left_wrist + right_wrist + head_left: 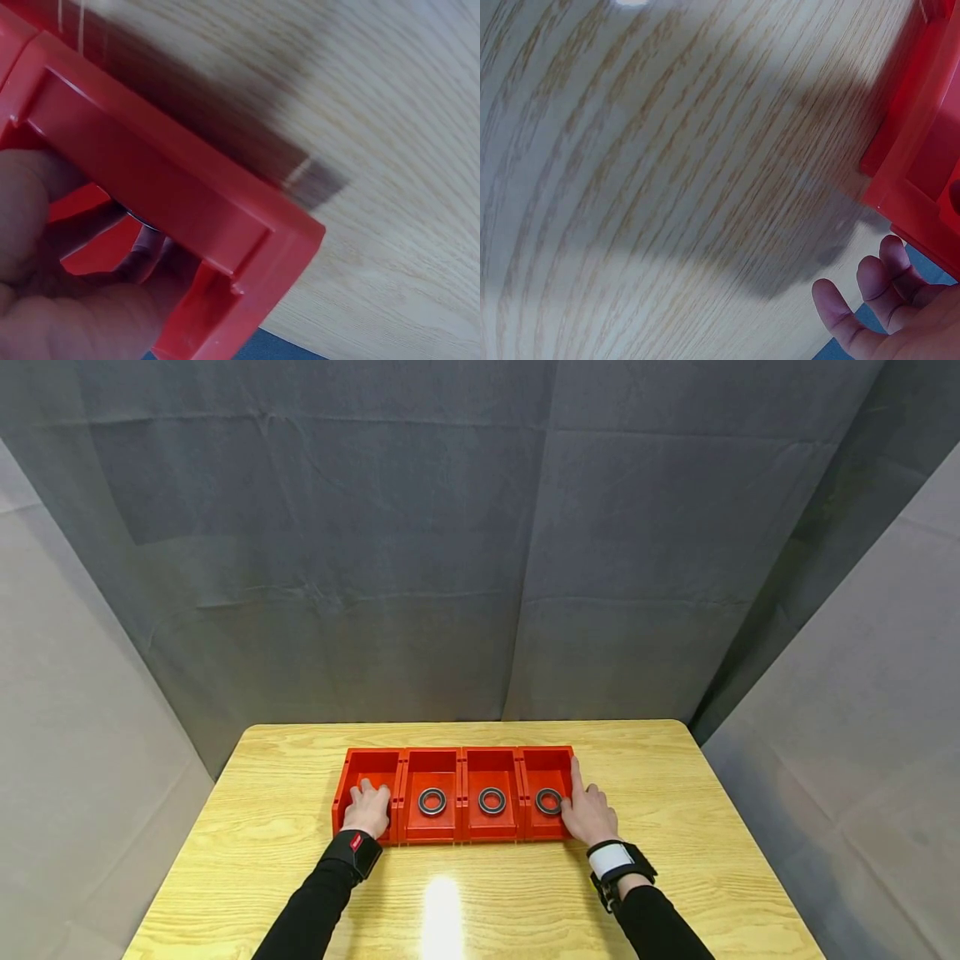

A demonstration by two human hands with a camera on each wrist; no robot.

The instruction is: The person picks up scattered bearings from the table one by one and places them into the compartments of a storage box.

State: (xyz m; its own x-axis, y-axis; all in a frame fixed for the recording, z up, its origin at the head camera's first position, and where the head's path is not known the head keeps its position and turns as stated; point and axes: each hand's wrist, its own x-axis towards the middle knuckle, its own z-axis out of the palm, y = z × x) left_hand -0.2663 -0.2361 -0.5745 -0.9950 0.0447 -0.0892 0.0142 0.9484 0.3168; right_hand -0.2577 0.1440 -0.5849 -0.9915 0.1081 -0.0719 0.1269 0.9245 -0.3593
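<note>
Four-part red bin row [429,752] lies across the table. My left hand [367,810] reaches down into the leftmost bin, its fingers bent at a metal ring bearing. Only a thin dark edge of that bearing [139,220] shows between the fingers and the bin's front wall [150,172]. A bearing [432,802] lies flat in the second bin, another bearing [492,801] in the third, and a bearing [549,801] in the rightmost. My right hand [590,814] rests at the right end, index straight along the outer wall, thumb over the rim; its other fingers [832,304] hang loosely outside.
A pale wooden table [525,902] carries the bins, with a bright light reflection near its front. Grey cloth [360,568] hangs behind it, and white sheets [847,760] stand on both sides.
</note>
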